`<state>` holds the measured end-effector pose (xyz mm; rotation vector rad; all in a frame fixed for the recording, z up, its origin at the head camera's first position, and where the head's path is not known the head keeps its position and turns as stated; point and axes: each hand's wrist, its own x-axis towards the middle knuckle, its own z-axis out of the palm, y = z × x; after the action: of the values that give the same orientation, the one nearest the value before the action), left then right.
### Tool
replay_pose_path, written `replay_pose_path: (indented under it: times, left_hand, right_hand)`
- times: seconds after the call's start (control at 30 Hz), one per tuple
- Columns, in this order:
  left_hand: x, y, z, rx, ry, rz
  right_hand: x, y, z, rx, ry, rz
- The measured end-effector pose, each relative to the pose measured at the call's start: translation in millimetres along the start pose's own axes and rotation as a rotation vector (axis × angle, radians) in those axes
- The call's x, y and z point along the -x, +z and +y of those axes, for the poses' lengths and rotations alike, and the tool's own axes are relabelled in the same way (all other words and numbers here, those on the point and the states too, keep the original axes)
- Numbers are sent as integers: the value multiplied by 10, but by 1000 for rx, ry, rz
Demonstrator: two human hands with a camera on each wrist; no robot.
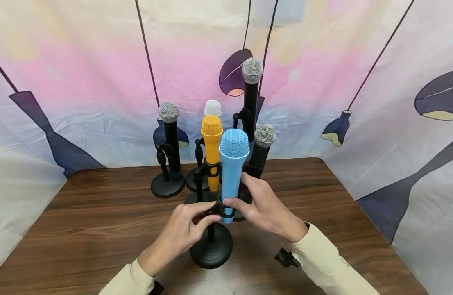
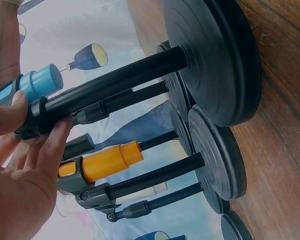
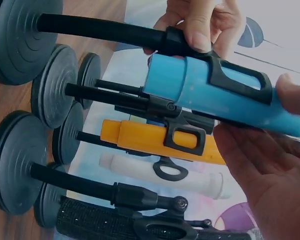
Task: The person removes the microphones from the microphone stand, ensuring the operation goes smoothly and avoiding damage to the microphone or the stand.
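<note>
A light blue microphone (image 1: 232, 164) stands almost upright in the black clip (image 3: 240, 82) of the front microphone stand (image 1: 211, 252). My right hand (image 1: 267, 207) holds the blue microphone's body between thumb and fingers, just above and beside the clip. On the other side, my left hand (image 1: 182, 227) pinches the top of the stand's pole where the clip joins it. In the left wrist view the blue microphone's lower end (image 2: 47, 80) sticks out below the clip. The stand's round black base rests on the table.
Right behind stand an orange microphone (image 1: 211, 135) and a white microphone (image 1: 212, 108), each on a stand. Black microphones with silver heads stand at the left (image 1: 171, 137), at the back (image 1: 251, 94) and at the right (image 1: 262, 151). A patterned cloth (image 1: 101, 82) hangs behind the wooden table (image 1: 101, 221).
</note>
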<state>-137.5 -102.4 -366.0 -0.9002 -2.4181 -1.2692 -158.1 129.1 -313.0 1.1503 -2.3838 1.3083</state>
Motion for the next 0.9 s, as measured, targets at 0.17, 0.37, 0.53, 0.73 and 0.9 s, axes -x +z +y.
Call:
replay_pose_path:
  times: [0.17, 0.37, 0.53, 0.73, 0.9]
  left_hand:
    - [4, -5, 6, 3, -3, 1]
    - [2, -3, 14, -4, -8, -2]
    - [5, 3, 11, 3, -5, -1]
    - [0, 10, 5, 8, 8, 0]
    - [1, 7, 2, 10, 6, -1]
  right_hand:
    - [3, 5, 15, -66, -7, -15]
    - [17, 16, -8, 24, -45, 9]
    - [26, 15, -17, 33, -9, -5]
    - [14, 18, -14, -21, 17, -7]
    - [12, 18, -43, 61, -27, 20]
